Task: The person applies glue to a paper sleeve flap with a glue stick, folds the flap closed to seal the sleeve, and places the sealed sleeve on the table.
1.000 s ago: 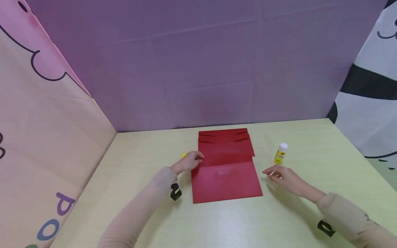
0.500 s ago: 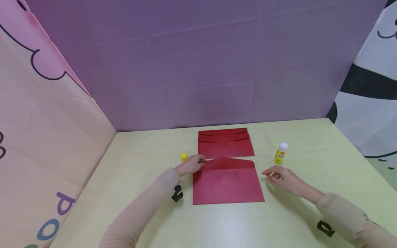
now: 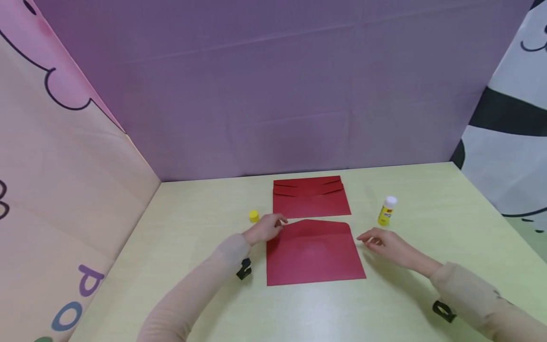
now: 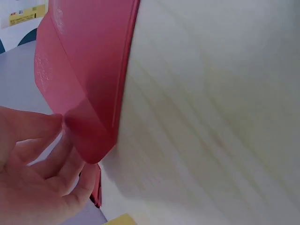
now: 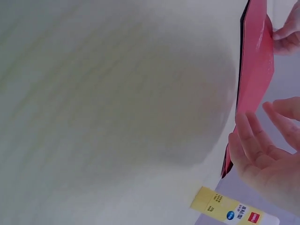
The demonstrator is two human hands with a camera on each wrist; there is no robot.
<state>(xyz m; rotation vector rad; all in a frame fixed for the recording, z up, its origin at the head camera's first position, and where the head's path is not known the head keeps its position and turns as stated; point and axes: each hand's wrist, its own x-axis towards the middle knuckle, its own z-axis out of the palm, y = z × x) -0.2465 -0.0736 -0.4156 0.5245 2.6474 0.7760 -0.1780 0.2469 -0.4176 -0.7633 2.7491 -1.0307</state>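
A red envelope (image 3: 316,259) lies on the table with its flap (image 3: 318,228) pointing away from me. At the flap's left corner, my left hand (image 3: 266,228) pinches the edge between thumb and fingers; in the left wrist view that flap (image 4: 70,89) is lifted at a slant. My right hand (image 3: 386,244) hovers beside the envelope's right edge, its fingers loosely bent and holding nothing. Just beyond the right hand stands a glue stick (image 3: 386,213), yellow with a white top. A yellow cap (image 3: 254,216) sits beyond my left wrist.
Behind the first envelope, red envelopes (image 3: 311,204) lie overlapped near the table's back edge. A purple cloth wall (image 3: 273,95) rises behind the table (image 3: 196,209), and printed panels stand at both sides.
The front envelope has slid toward me, apart from the ones behind, and its flap now stands tilted up. My left hand has shifted slightly right; my right hand moved slightly left, closer to the envelope.
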